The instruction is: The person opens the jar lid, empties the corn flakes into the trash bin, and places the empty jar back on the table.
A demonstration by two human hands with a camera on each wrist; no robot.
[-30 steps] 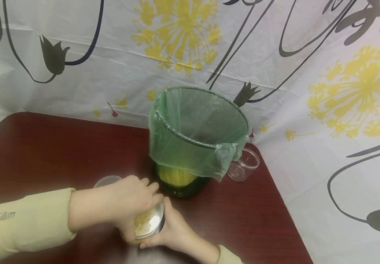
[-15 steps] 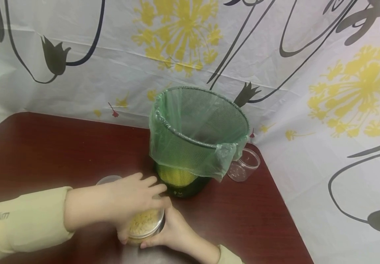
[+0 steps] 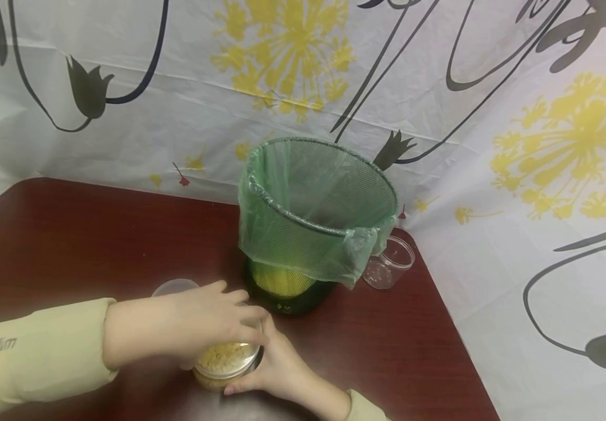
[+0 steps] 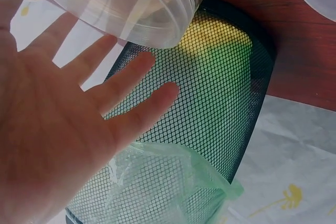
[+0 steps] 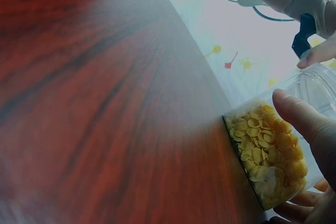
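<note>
A clear plastic jar (image 3: 213,381) part full of yellow flakes (image 5: 262,145) stands on the table, near its front. My right hand (image 3: 289,368) grips it round the side, thumb toward me. Over its clear lid (image 4: 121,9) lies my left hand (image 3: 197,321), covering the far left part of the top. In the left wrist view the left hand's fingers are spread and fairly straight beside the lid; most fingertips look apart from it. A left fingertip is close to the lid's rim in the right wrist view; whether it touches is unclear.
A black mesh waste bin (image 3: 303,257) with a green liner stands just behind the hands. To its right is another clear jar (image 3: 389,269). A translucent round thing (image 3: 175,285) sits partly hidden behind the left wrist. Patterned cloth (image 3: 176,105) hangs behind the table.
The left hand has loosened from its more curled hold on the lid. Its fingers have spread and shifted across the top, showing more flakes. The right hand has stayed round the jar.
</note>
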